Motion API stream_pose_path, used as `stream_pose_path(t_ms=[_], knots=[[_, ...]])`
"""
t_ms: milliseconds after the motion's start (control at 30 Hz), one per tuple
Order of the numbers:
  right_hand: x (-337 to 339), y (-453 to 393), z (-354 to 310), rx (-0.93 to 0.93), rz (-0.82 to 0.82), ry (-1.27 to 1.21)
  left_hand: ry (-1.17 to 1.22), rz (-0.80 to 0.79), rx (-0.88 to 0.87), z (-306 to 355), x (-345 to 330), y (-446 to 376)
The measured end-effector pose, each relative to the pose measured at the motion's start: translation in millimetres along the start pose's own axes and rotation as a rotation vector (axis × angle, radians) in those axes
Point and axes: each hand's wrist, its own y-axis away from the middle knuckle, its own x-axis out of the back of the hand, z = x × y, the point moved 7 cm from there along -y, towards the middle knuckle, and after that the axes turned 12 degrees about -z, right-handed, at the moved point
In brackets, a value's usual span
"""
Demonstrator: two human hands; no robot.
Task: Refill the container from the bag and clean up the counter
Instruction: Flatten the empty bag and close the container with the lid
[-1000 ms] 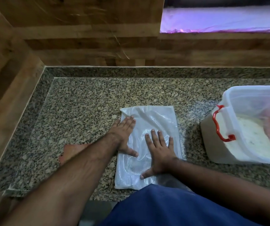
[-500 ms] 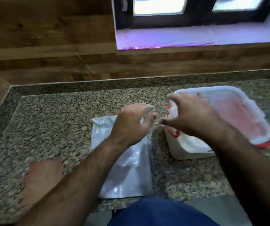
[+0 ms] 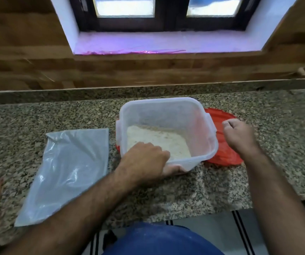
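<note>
Container (image 3: 168, 126) sits open between our hands: left hand (image 3: 144, 161) grips its near rim, while right hand (image 3: 240, 137), loosely curled and apparently empty, hovers over the red lid (image 3: 221, 155).

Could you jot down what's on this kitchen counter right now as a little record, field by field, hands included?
Surface: speckled granite counter below a window
Container: clear plastic container, open, white grainy contents in the bottom
Lid: red lid lying flat to the container's right, partly under it
Bag: clear plastic bag, flat, left of the container
Left hand: left hand gripping the container's near rim
Right hand: right hand loosely closed above the lid, holding nothing that shows
</note>
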Motion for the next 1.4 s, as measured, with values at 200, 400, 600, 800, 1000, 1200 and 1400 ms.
stream_pose_path(t_ms=[200, 400, 600, 800, 1000, 1200, 1400], knots=[[-98, -27, 89, 0.058, -0.412, 0.096, 0.137, -0.122, 0.035, -11, -13, -4], [-123, -26, 110, 0.221, -0.264, 0.295, 0.212, -0.146, 0.184, -19, -12, 0], [-49, -25, 56, 0.382, 0.192, -0.084, 0.213, -0.197, 0.247, -18, -9, 2], [36, -1, -28, 0.694, 0.436, -0.081, 0.275, -0.084, 0.181, -13, 7, 3], [94, 55, -101, 1.094, 0.416, -0.228, 0.885, 0.369, 0.254, -42, 30, 16], [120, 70, -141, 1.006, 0.08, -0.721, 1.234, 0.956, 0.44, -96, 86, 41], [72, 23, -143, 0.437, -0.564, -1.336, 1.576, 0.984, 0.349, -121, 102, 60]])
